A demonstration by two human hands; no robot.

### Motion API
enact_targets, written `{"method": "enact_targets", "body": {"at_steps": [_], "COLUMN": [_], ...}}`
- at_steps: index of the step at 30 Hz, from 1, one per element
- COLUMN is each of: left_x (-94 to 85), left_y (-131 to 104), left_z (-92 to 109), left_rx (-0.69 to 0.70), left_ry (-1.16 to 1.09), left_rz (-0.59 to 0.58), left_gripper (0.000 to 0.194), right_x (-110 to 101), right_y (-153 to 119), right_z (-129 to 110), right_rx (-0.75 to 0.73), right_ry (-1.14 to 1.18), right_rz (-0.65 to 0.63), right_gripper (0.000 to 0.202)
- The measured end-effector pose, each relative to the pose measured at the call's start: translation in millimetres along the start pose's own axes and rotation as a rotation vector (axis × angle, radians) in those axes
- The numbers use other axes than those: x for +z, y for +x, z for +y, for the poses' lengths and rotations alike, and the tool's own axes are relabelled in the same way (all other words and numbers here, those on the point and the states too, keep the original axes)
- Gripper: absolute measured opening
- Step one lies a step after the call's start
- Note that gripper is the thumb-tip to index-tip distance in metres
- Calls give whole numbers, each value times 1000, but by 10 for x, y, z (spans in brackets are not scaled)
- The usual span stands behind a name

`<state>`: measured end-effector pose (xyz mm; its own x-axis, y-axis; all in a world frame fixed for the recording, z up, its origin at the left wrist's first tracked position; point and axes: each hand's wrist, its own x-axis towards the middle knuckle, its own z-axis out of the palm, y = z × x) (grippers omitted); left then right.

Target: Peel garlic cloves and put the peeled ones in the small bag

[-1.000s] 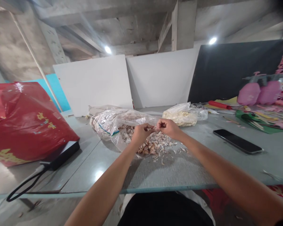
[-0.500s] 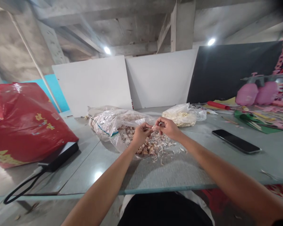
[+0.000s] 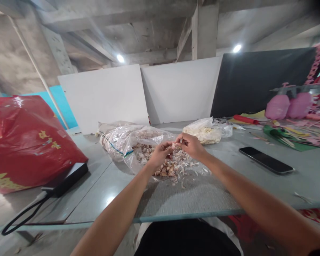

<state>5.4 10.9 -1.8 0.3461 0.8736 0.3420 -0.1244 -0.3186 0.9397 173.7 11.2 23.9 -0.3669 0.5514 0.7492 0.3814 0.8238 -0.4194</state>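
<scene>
Between the fingertips of both hands is a small pale garlic clove [image 3: 173, 145]. My left hand [image 3: 161, 153] is closed in a pinch on it from the left. From the right, the thumb and forefinger of my right hand [image 3: 191, 145] are pressed together at the same clove. Just below lie unpeeled garlic cloves [image 3: 167, 170] with brownish skins, and loose papery garlic skins [image 3: 185, 163] spread to their right. A clear plastic bag [image 3: 130, 142] lies open behind my left hand. Behind my right hand sits another clear bag with pale peeled cloves [image 3: 206, 134].
On the table [image 3: 96, 199], a black phone [image 3: 266, 160] lies at the right. A black box with a cable [image 3: 69, 179] sits by a big red bag [image 3: 34, 142] at left. Pink spray bottles [image 3: 278, 106] and coloured paper scraps [image 3: 290, 137] are at far right. White boards [image 3: 104, 96] stand behind.
Both hands stay together over the pile while their fingers shift slightly. The pale clove shows more clearly between the fingertips now. The view has moved a little.
</scene>
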Motion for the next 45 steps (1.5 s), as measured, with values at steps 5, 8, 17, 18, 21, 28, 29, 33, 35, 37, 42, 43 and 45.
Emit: {"method": "enact_targets", "body": {"at_steps": [5,8,17,18,21,28,29,33,35,37,42,43,45], "left_x": [-40,-77,-112,-100,-67,-41,-39,-28,-24,-24,-40,-43,-50], "left_y": [47,66,40,36,27,28,27,18,13,13,40,47,58], "left_z": [-41,-32,27,29,29,5,5,19,26,27,8,2,-9], "left_rx": [84,101,146,147,131,99,103,120,130,140,170,180,192], "left_ry": [-88,-130,-185,-183,-171,-97,-74,-20,-43,-70,-58,-42,-6], "left_rz": [108,179,235,229,215,182,188,218,213,207,263,281,307], "left_gripper": [40,42,47,48,46,40,40,38,37,37,45,44,43], "right_x": [30,27,-27,-21,23,128,134,148,152,155,173,178,187], "right_y": [9,8,9,8,-1,-23,-22,-9,-4,-3,-9,-9,-8], "right_z": [35,46,53,45,26,45,49,58,64,72,77,71,52], "right_rx": [-53,-60,-27,-25,36,202,203,161,120,90,234,271,317], "right_ry": [-55,-47,-75,-74,-1,248,265,291,275,252,377,437,544], "right_rz": [2,9,-38,-42,-12,-36,-32,15,31,33,19,9,-12], "right_gripper": [13,11,20,21,23,31,31,28,26,24,34,36,37]}}
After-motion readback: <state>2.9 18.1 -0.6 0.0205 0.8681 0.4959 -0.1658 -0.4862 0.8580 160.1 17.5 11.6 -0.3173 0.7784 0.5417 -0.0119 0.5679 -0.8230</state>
